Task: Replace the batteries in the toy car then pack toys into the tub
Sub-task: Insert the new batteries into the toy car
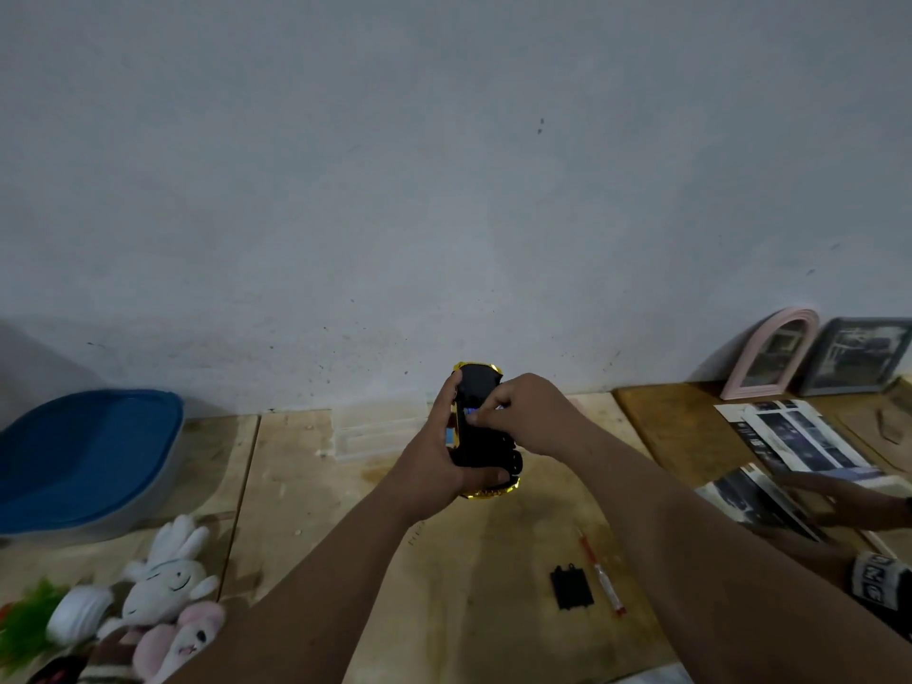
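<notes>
A gold toy car point(481, 387) is held upside down above the wooden table, its black underside facing me. My left hand point(437, 454) grips it from the left and below. My right hand point(518, 412) pinches at the battery bay in the middle of the underside, where a bit of blue shows; what the fingertips hold is hidden. The black battery cover point(571, 586) lies on the table at the lower right beside a red-handled screwdriver point(603, 575). The blue-lidded tub point(84, 461) stands at the left. Plush toys point(163, 599) lie at the lower left.
A clear plastic box point(367, 434) sits behind the car near the grey wall. Printed photos point(799, 446) are spread at the right, where another person's hand point(849, 501) rests on them. A pink arched frame point(772, 355) and a dark frame point(858, 355) lean on the wall.
</notes>
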